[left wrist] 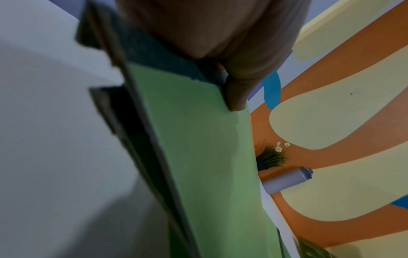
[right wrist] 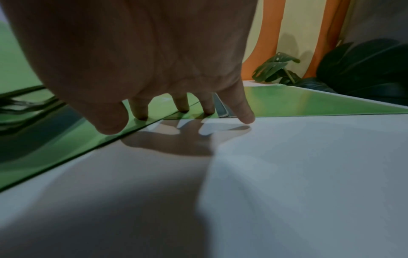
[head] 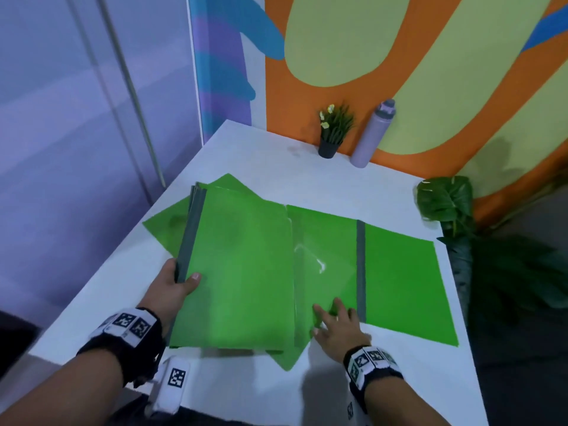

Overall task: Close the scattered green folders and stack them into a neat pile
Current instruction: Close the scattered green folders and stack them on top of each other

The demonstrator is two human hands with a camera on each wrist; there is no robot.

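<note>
A pile of closed green folders (head: 239, 265) with grey spines is lifted slightly off the white table (head: 307, 167). My left hand (head: 176, 282) grips the pile at its grey spine (left wrist: 159, 57), thumb on top. An open green folder (head: 396, 272) lies flat to the right, its grey spine strip (head: 361, 269) running up the middle. My right hand (head: 336, 324) rests with straight, spread fingers (right wrist: 183, 104) on that open folder's near edge, the little finger touching the table. More green folder sheets (head: 163, 224) stick out beneath the pile at the left and front.
A small potted plant (head: 333, 130) and a lilac bottle (head: 373, 133) stand at the table's back edge against the painted wall. A large leafy plant (head: 445, 201) stands off the right side. A glass wall is on the left.
</note>
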